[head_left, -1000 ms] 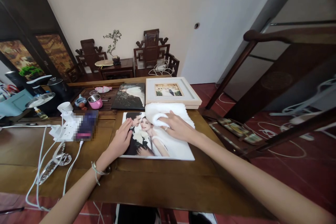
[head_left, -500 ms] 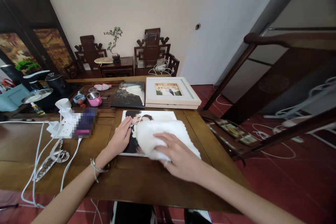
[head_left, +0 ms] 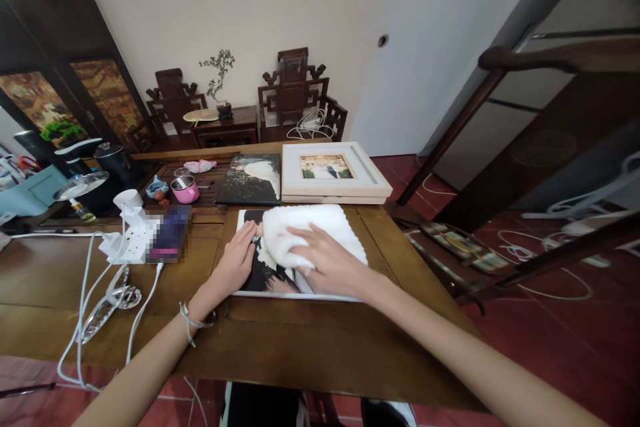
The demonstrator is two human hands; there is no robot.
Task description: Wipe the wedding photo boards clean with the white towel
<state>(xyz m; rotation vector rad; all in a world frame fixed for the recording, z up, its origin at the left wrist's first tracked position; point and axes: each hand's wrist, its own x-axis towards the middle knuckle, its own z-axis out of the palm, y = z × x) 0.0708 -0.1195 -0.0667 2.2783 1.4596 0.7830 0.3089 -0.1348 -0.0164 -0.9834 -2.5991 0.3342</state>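
Note:
A photo panel printed with a couple lies flat on the wooden table in front of me. My left hand rests on its left side with the fingers stretched out, holding nothing. Over the panel's upper and right part spreads a white cloth. My right hand grips this cloth and presses it on the photo, fingers partly bent into the fabric. Much of the picture is hidden under the cloth.
Behind the panel lie a dark photo panel and a white-framed picture. To the left are a power strip with cables, a clear hair claw clip and a pink cup. A wooden chair stands right of the table.
My right hand and the cloth have moved up the photo, uncovering its lower part and covering the faces. My left hand stays on the left side. The view has shifted slightly.

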